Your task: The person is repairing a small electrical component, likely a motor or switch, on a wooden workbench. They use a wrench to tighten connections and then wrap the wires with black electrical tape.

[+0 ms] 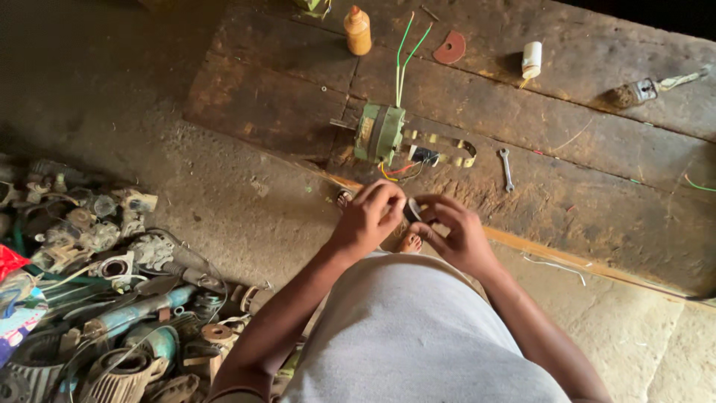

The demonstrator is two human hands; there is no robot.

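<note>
At the centre of the frame I have my left hand (371, 216) and right hand (456, 233) close together, the fingers of both pinched narrow around a small dark part (412, 210) held between them; I cannot tell what it is. Just above them, on the wooden board (597, 172), lies a green motor (379, 133) with green wires running up, a small spanner (506, 168) to its right, an orange bottle (358, 30) at the top, and a scrap heap (104, 291) at lower left.
</note>
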